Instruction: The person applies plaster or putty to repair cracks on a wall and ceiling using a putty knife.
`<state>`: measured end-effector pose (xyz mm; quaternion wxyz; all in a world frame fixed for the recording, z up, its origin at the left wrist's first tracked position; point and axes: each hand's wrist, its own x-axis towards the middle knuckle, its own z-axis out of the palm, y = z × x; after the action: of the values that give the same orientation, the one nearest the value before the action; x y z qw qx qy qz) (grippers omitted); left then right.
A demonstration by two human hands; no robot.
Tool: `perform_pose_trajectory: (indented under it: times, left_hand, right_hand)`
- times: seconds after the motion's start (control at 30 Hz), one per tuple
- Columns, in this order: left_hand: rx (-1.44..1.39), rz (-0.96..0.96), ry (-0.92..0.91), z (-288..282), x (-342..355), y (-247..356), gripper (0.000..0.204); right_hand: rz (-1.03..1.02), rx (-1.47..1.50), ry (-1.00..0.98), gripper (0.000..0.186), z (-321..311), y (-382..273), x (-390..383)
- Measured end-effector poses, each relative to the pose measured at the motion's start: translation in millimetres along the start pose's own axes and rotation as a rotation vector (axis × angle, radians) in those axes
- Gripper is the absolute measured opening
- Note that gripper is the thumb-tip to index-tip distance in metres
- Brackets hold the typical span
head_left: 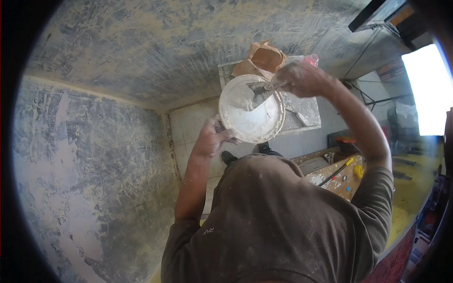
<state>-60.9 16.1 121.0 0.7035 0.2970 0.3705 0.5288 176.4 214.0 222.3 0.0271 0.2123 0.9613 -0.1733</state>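
- Head view: the left hand (211, 137) grips the lower left rim of a round white plastic bucket smeared with white plaster (251, 109), fingers curled over the edge, holding it up in front of the chest, tilted so that its open mouth faces the camera.
- The bucket hangs in the air above the tiled floor, its upper right edge overlapping the low plaster-spattered grey table (309, 106) behind it.
- The right hand (302, 79) is clenched around the handle of a flat metal putty knife with a plaster-coated blade (260, 89); the blade reaches down and left into the bucket, touching the inner wall near the upper rim.
- A thick layer of white plaster coats the inside of the bucket, with a scraped patch beside the blade.
- On the table, just behind the bucket, lies a crumpled brown paper bag (264, 59), and beside the right hand a small piece of red plastic (311, 59) shows; what it is cannot be told.
- A second flat trowel-like tool (298, 116) lies on the table to the right of the bucket.
- The person wears a dark brown dust-flecked shirt (278, 221), which fills the lower middle of the view.
- To the right of the shirt, lower down, stands a wooden board spattered with paint (339, 177), with a yellow-handled tool (350, 162) lying on it.
- Rough blue-grey walls with patchy plaster (89, 155) close the left and upper parts of the view, meeting in a corner beside the pale floor tiles (188, 125).
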Motion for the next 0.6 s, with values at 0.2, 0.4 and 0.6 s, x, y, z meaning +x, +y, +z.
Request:
perform_pose_trajectory:
  times: [0.2,0.4,0.6]
  left_hand:
    - [0.147,0.026,0.209,25.4,6.5,-14.8,0.035]
    - [0.8,-0.046,0.283,17.3,12.5,-6.3,0.032]
    - [1.22,0.024,0.314,11.6,17.2,-24.5,0.029]
  right_hand:
    - [0.073,0.303,0.37,0.017,75.9,-29.7,-14.3]
    - [0.199,0.566,0.511,0.026,105.5,-36.6,-14.8]
    - [0.424,0.665,0.391,0.03,126.4,-26.1,-21.7]
